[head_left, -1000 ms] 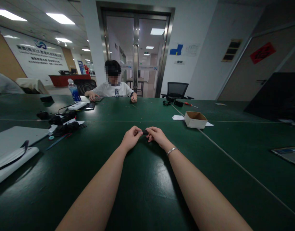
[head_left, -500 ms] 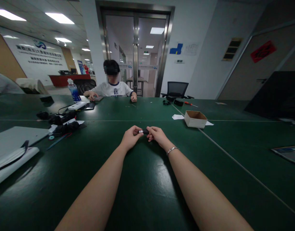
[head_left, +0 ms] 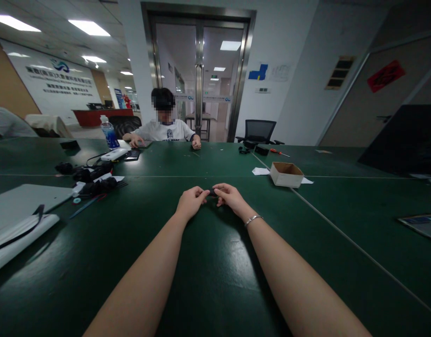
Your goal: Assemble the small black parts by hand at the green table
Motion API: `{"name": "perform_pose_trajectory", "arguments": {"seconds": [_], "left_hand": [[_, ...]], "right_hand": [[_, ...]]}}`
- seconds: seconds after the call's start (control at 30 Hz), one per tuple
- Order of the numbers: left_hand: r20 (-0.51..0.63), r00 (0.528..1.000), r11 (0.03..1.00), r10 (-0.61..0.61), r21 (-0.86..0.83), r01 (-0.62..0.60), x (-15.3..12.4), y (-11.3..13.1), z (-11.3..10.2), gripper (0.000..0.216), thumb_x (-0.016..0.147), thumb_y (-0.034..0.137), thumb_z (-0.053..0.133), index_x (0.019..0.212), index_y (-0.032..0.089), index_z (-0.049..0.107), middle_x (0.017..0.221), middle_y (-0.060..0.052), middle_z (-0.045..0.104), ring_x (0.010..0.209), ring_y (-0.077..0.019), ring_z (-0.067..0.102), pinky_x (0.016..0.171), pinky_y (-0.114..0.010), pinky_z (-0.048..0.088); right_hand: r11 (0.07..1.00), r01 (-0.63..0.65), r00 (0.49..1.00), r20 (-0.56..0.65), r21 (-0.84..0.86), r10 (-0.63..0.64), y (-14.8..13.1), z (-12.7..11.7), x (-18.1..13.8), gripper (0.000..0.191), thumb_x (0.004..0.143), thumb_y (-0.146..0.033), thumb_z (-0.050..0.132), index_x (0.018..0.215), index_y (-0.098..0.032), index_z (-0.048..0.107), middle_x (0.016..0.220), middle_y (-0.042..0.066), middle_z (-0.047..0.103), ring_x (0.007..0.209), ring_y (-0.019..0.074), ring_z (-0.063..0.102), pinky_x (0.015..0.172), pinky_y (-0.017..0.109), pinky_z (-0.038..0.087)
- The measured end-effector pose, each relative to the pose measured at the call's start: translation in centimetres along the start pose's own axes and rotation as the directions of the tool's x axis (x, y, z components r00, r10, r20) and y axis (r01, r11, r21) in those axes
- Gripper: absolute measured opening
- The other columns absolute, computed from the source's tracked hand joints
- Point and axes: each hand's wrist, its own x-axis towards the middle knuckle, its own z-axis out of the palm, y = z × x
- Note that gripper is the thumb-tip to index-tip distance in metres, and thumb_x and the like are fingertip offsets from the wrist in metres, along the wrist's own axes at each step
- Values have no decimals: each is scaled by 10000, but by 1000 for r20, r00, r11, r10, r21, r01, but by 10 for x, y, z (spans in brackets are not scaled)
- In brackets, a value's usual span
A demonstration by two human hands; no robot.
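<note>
Over the green table (head_left: 201, 243), in the middle of the head view, both my hands meet at a small black object (head_left: 212, 192) that looks like a USB stick. My right hand (head_left: 230, 196) pinches its right end between thumb and fingers. At the left end, my left hand (head_left: 192, 202) has its thumb and fingertips closed on the stick. Only a short dark stretch shows between the fingertips; the silver end is hidden. A silver bracelet (head_left: 253, 219) circles my right wrist.
An open cardboard box (head_left: 286, 176) stands right of my hands, beside white paper (head_left: 260, 171). A red screwdriver (head_left: 279, 152) lies behind it. Leftward are black gear (head_left: 92, 175), a grey laptop (head_left: 29, 199) and a bottle (head_left: 109, 133). Another person (head_left: 168, 128) sits opposite.
The silver end of the stick showed between my hands before; now my left fingers have moved right, closer to my right hand, and it is out of sight.
</note>
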Motion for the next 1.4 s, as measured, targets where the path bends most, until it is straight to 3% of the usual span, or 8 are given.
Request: {"name": "perform_pose_trajectory", "arguments": {"seconds": [0.57,0.97,1.17,1.23,1.4], "left_hand": [[7,999,993,-52,109,51,-2,4,-5,504,836,641,422,697,201,626,621,-16,642,574,-164,568,567,-265,374],[3,1000,995,-29,93,28,-3,5,-4,448,845,602,451,755,204,635,663,-9,648,602,-162,563,562,-264,357],[-19,998,997,60,39,-59,-4,7,-3,188,806,384,603,903,228,642,814,0,662,712,-146,584,656,-252,417],[-36,995,995,97,27,-96,-3,6,-2,190,781,328,634,948,238,633,884,3,657,720,-133,579,675,-246,430],[-22,996,994,86,-58,-87,0,0,2,256,857,450,530,966,231,605,796,6,627,650,-130,563,610,-245,437]], "right_hand": [[997,71,995,69,-18,-70,3,-2,1,390,680,-350,798,972,-163,619,702,-32,579,466,72,528,453,210,518],[999,31,999,10,-27,-31,0,1,-1,236,761,-258,754,937,-160,632,657,-32,576,446,72,525,434,192,522],[998,-52,997,-58,-18,51,-2,3,0,152,845,-248,696,913,-140,613,618,0,613,422,79,523,429,188,529],[999,-52,997,-64,-5,51,-3,4,0,147,862,-256,682,912,-140,607,623,4,620,417,77,522,424,185,529],[998,-67,994,-85,-16,65,-5,7,-2,93,899,-217,634,906,-132,599,588,-11,605,402,75,524,408,171,519]]}}
